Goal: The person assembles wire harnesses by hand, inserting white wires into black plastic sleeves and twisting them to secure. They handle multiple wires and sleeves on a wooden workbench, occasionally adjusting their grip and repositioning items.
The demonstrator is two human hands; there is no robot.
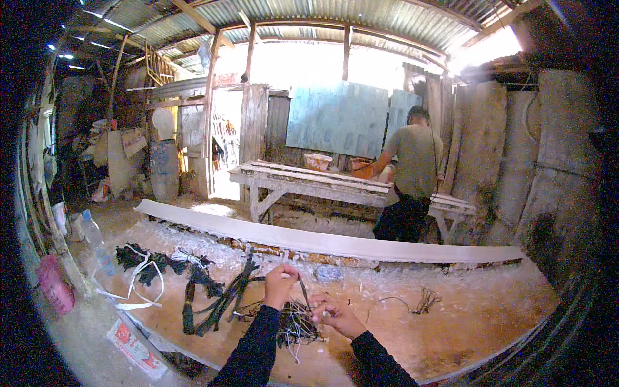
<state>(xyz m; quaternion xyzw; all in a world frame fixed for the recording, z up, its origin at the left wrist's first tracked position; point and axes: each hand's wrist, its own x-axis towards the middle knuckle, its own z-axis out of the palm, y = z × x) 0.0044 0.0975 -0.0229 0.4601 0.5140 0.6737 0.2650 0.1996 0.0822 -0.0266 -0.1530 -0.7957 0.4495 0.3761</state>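
Observation:
A thin dark strip (304, 290) stretches between my two hands above the table. My left hand (280, 287) is closed and pinches its upper end. The fingers of my right hand (342, 318) are pinched together at its lower end, by a small white bit. Under my hands lies a tangled pile of thin dark and pale strands (298, 327), partly hidden by my left sleeve. Left of that, bundles of long dark strips (225, 298) rest on the tabletop. A small bunch of thin strands (425, 301) sits apart on the right.
A long white board (322, 240) runs along the table's far edge. White strapping (151, 300) loops at the left, near a plastic bottle (97, 235) and a pink bundle (55, 284). Beyond, a person (412, 164) stands at a wooden bench (309, 177) with buckets (317, 161) behind it.

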